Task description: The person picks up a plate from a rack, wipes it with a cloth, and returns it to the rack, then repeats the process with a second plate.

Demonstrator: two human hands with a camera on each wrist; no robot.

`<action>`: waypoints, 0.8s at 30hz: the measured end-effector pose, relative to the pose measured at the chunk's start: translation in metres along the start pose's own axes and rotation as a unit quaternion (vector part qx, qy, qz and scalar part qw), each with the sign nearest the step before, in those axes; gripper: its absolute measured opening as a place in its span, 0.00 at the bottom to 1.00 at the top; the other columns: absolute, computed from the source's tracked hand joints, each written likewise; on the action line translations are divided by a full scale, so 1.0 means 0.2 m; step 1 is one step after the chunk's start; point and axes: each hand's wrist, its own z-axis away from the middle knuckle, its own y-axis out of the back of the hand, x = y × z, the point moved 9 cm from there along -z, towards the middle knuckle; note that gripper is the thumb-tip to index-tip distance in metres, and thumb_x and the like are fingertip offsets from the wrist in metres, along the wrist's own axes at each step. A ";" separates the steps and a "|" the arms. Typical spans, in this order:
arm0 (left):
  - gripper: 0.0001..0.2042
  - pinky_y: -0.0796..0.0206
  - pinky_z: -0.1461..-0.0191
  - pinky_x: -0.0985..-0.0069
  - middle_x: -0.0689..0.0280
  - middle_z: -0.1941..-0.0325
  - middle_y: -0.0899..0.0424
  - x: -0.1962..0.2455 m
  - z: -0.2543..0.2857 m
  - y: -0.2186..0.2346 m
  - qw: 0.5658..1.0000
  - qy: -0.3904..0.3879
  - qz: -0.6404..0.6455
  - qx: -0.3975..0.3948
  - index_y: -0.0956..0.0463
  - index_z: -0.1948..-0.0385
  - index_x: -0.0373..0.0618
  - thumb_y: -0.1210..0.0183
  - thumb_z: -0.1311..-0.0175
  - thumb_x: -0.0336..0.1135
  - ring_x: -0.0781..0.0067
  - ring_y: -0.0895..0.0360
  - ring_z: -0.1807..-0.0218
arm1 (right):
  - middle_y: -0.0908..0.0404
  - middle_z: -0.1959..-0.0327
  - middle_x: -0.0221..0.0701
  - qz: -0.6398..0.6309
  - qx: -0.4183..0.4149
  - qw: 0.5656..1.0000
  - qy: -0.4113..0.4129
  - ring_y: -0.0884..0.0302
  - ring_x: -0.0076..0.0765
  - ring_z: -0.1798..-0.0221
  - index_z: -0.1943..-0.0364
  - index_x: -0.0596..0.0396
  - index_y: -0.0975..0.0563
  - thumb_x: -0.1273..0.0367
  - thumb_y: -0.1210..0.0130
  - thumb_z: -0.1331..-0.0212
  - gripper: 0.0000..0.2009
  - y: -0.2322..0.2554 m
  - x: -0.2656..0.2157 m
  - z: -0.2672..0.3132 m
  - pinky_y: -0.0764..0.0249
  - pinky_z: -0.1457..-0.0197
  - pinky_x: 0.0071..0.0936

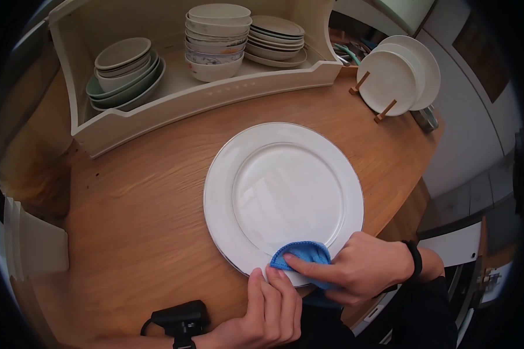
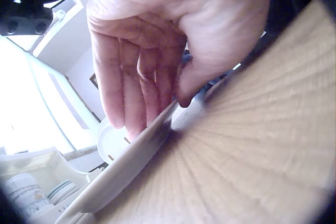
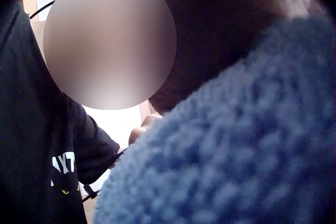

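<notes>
A large white plate (image 1: 288, 195) with a raised inner ring lies on the wooden table. My left hand (image 1: 272, 308) pinches its near rim, fingertips on top. In the left wrist view, the thumb of my left hand (image 2: 178, 40) comes up under the edge of the plate (image 2: 118, 174). My right hand (image 1: 364, 267) grips a blue cloth (image 1: 304, 254), its index finger extended and pressing the cloth onto the near-right rim. Blue fluffy cloth (image 3: 231, 134) fills much of the right wrist view, hiding the plate there.
Behind the plate, a cream rack (image 1: 215, 107) holds stacked bowls (image 1: 217, 43) and small plates (image 1: 276, 38). White plates (image 1: 388, 81) stand upright in a wooden holder at the right back. A white container (image 1: 38, 238) is at the left. The table's right edge (image 1: 416, 186) runs diagonally.
</notes>
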 end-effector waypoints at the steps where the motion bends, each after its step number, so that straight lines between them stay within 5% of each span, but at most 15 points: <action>1: 0.14 0.19 0.48 0.62 0.46 0.64 0.13 0.00 0.00 -0.01 1.000 0.003 -0.001 -0.004 0.16 0.64 0.27 0.47 0.38 0.30 0.55 0.14 0.62 | 0.23 0.84 0.38 0.002 0.003 1.000 0.003 0.23 0.49 0.85 0.30 0.64 0.35 0.70 0.40 0.47 0.36 0.01 0.02 0.01 0.29 0.81 0.38; 4: 0.14 0.20 0.48 0.62 0.46 0.63 0.13 0.00 0.01 -0.01 1.000 0.010 -0.004 -0.006 0.16 0.63 0.27 0.46 0.38 0.30 0.55 0.14 0.62 | 0.22 0.82 0.38 0.005 0.087 0.995 0.048 0.21 0.49 0.82 0.28 0.53 0.34 0.67 0.39 0.44 0.36 0.08 0.04 0.07 0.26 0.77 0.38; 6: 0.14 0.20 0.47 0.62 0.46 0.63 0.13 0.00 0.01 -0.01 1.000 0.010 -0.004 -0.003 0.16 0.63 0.26 0.46 0.37 0.30 0.55 0.14 0.62 | 0.19 0.78 0.40 0.033 0.044 0.991 -0.124 0.20 0.50 0.79 0.28 0.51 0.33 0.66 0.39 0.41 0.34 0.15 0.15 0.15 0.23 0.74 0.40; 9: 0.14 0.20 0.47 0.62 0.46 0.62 0.13 0.01 0.01 -0.01 1.000 0.006 -0.019 -0.007 0.16 0.63 0.27 0.47 0.37 0.31 0.55 0.14 0.62 | 0.16 0.73 0.39 0.085 0.150 0.966 -0.191 0.17 0.49 0.77 0.31 0.50 0.30 0.67 0.40 0.43 0.31 0.32 0.32 0.31 0.20 0.71 0.37; 10: 0.14 0.20 0.47 0.63 0.46 0.62 0.13 0.01 0.01 -0.01 1.000 0.005 -0.018 -0.012 0.16 0.63 0.27 0.47 0.37 0.31 0.56 0.14 0.62 | 0.17 0.73 0.38 0.106 0.172 0.954 -0.222 0.14 0.41 0.76 0.33 0.54 0.28 0.71 0.41 0.44 0.29 0.39 0.38 0.36 0.17 0.69 0.33; 12: 0.14 0.20 0.47 0.63 0.46 0.62 0.13 0.01 0.01 -0.01 1.000 0.001 -0.017 -0.012 0.16 0.63 0.28 0.47 0.37 0.31 0.56 0.14 0.62 | 0.16 0.73 0.40 0.186 0.196 0.911 -0.311 0.17 0.45 0.76 0.38 0.52 0.26 0.69 0.40 0.46 0.27 0.51 0.50 0.46 0.21 0.67 0.36; 17: 0.13 0.20 0.48 0.63 0.48 0.62 0.13 0.00 -0.01 -0.02 0.999 0.002 -0.018 -0.027 0.16 0.64 0.29 0.46 0.37 0.30 0.56 0.14 0.61 | 0.19 0.66 0.40 0.457 0.239 0.782 -0.349 0.17 0.44 0.62 0.43 0.52 0.23 0.75 0.44 0.41 0.20 0.72 0.69 0.52 0.22 0.59 0.38; 20: 0.12 0.19 0.48 0.63 0.48 0.63 0.13 0.00 -0.01 -0.02 1.000 0.012 -0.003 -0.022 0.16 0.64 0.29 0.47 0.37 0.29 0.56 0.14 0.61 | 0.22 0.60 0.39 0.487 0.277 0.787 -0.258 0.18 0.45 0.59 0.47 0.52 0.21 0.78 0.46 0.40 0.16 0.77 0.70 0.34 0.22 0.58 0.41; 22: 0.12 0.19 0.48 0.63 0.48 0.63 0.12 -0.01 -0.02 -0.02 1.000 0.008 0.000 -0.023 0.16 0.65 0.29 0.47 0.37 0.28 0.56 0.13 0.62 | 0.25 0.55 0.40 0.430 0.272 0.829 -0.232 0.19 0.46 0.58 0.49 0.52 0.21 0.78 0.44 0.40 0.15 0.75 0.70 0.19 0.22 0.57 0.42; 24: 0.12 0.19 0.48 0.63 0.48 0.63 0.12 -0.02 -0.03 -0.02 1.000 0.004 0.003 -0.025 0.16 0.65 0.29 0.47 0.37 0.28 0.56 0.13 0.62 | 0.26 0.55 0.39 0.303 0.291 0.899 -0.122 0.20 0.48 0.57 0.50 0.51 0.21 0.78 0.43 0.40 0.14 0.70 0.64 0.03 0.23 0.54 0.41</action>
